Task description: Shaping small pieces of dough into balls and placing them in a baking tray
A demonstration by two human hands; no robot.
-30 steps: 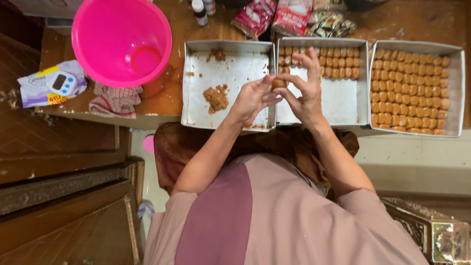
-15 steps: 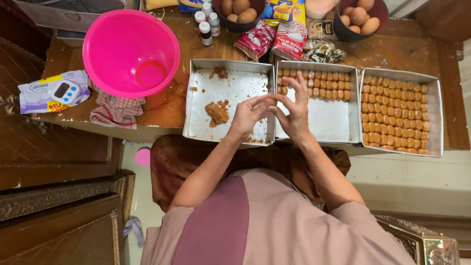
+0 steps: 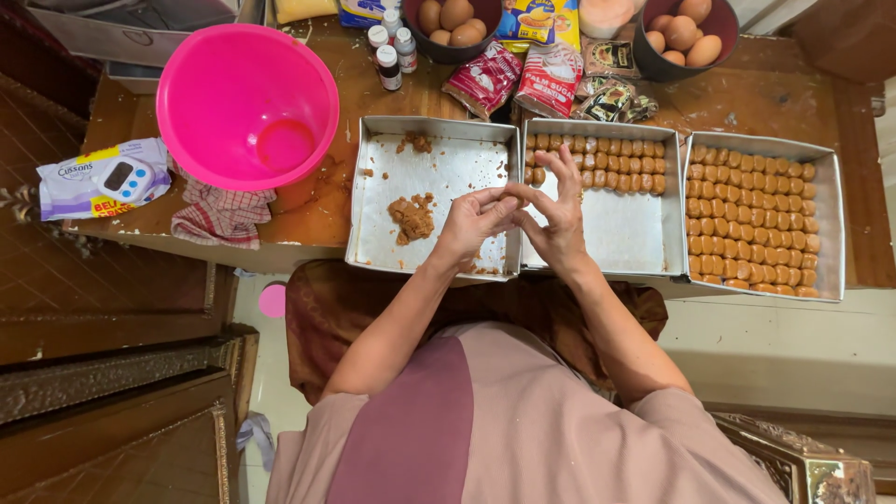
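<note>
My left hand point(image 3: 474, 220) and my right hand point(image 3: 560, 213) meet fingertip to fingertip over the seam between two metal trays. They pinch a small brown dough piece point(image 3: 512, 197), mostly hidden by the fingers. My right hand's other fingers are spread upward. The left tray point(image 3: 373, 245) holds a brown dough lump point(image 3: 413, 219) and crumbs. The middle tray point(image 3: 623, 238) has two rows of shaped pieces point(image 3: 597, 159) at its far end. The right tray point(image 3: 831, 224) is packed with several rows of shaped pieces point(image 3: 751, 224).
A pink bowl point(image 3: 247, 103) stands at the left beside a checked cloth point(image 3: 219, 215) and a wipes pack with a white timer point(image 3: 121, 177). Small bottles point(image 3: 387, 51), food packets point(image 3: 523, 79) and two bowls of eggs point(image 3: 453, 19) point(image 3: 681, 33) line the far side.
The view has tilted, so more of the table's far side shows. My hands stay together over the same seam, still working the small piece; my right fingers have lowered a little.
</note>
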